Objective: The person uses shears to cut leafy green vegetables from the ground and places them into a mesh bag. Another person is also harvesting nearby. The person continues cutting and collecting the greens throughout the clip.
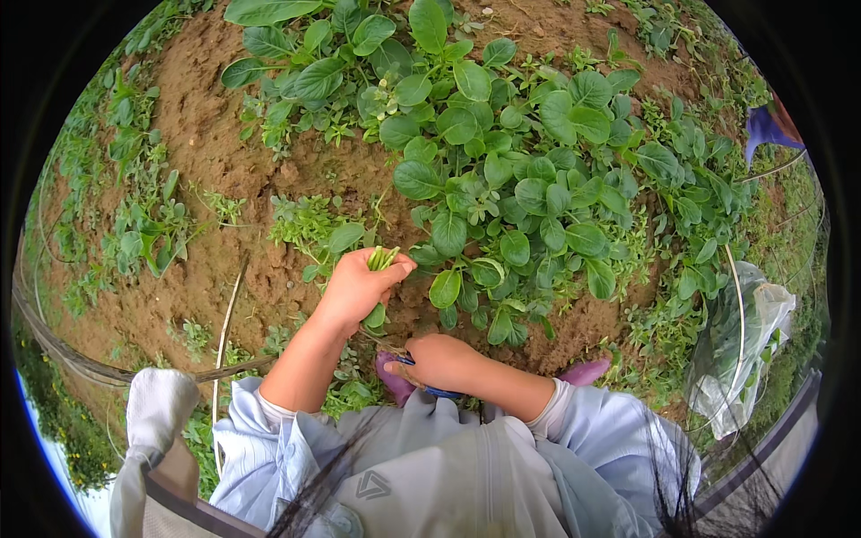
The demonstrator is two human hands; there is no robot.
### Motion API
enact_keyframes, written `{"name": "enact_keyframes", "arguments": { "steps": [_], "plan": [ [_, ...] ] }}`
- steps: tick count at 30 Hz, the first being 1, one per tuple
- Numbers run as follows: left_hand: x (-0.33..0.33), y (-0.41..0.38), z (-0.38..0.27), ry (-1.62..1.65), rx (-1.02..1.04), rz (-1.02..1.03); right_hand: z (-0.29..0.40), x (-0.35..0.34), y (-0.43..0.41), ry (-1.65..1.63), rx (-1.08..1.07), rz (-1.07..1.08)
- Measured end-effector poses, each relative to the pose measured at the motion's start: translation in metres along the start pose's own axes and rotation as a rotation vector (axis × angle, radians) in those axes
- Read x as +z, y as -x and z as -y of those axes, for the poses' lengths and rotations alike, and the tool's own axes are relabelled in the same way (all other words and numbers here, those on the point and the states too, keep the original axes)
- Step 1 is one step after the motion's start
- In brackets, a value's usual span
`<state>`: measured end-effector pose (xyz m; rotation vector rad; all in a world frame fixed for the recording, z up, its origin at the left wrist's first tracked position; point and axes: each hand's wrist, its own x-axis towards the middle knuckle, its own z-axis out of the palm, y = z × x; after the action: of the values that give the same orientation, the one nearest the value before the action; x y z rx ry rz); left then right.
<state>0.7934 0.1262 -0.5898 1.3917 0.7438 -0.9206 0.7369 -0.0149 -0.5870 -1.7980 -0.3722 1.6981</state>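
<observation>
Several cut green stems (382,258) stick up out of my left hand (363,288), which is closed round them above the soil; a leaf hangs below the palm. My right hand (440,363) is near my body, wrapped round a blue-handled tool (440,392), apparently scissors, whose blades are mostly hidden. A thin brown stem or root lies by the tool's front end. Just ahead and to the right of both hands grows a dense patch of leafy greens (514,249) with rounded leaves.
A clear plastic bag (746,350) with some leaves lies at the right. Thin pale rods (229,329) and a dark curved hoop (87,366) are at the left. Purple shoes (585,372) stand under me. Low weeds (303,222) grow in the brown soil (222,148). A purple item (773,131) shows at the upper right.
</observation>
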Motion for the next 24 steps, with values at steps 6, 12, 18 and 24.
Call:
{"name": "enact_keyframes", "arguments": {
  "steps": [6,12,18,24],
  "plan": [
    [0.032,-0.050,0.034,0.235,-0.187,0.102,-0.008,0.008,0.000,0.029,-0.014,0.041],
    [0.053,-0.056,0.031,0.189,-0.236,0.073,-0.015,0.011,-0.003,0.033,-0.033,-0.052],
    [0.055,-0.054,0.039,0.431,-0.242,0.103,-0.016,0.011,-0.003,0.032,-0.023,-0.064],
    [0.053,-0.047,0.038,0.387,-0.282,0.084,-0.016,0.011,-0.003,0.028,0.005,-0.058]
  ]
}}
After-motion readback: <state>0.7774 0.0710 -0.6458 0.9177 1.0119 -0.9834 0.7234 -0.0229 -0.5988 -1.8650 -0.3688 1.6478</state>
